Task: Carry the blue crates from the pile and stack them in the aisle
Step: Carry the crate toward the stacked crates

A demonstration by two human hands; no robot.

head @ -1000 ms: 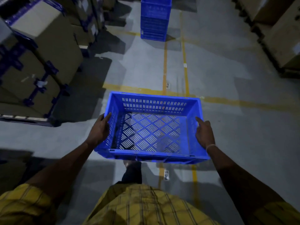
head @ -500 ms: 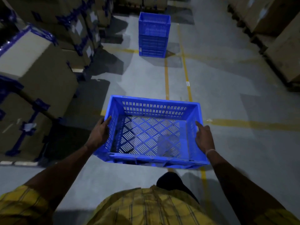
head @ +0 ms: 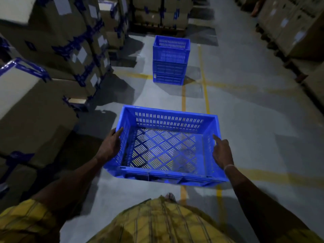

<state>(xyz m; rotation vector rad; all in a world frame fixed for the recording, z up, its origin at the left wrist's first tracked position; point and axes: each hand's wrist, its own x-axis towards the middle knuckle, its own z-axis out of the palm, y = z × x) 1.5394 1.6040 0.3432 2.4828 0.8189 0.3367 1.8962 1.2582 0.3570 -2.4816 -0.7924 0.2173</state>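
Nearer now looms the crate stack [head: 171, 60]; both hands' fingers [head: 117, 132] grip the carried crate [head: 164, 146].

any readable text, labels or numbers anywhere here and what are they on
No text can be read here.
White labels on the cardboard boxes at left: too blurred.
Small pale tag on the stack of blue crates ahead: too small.
The blue crate held between the left hand and right hand: no lettering visible.
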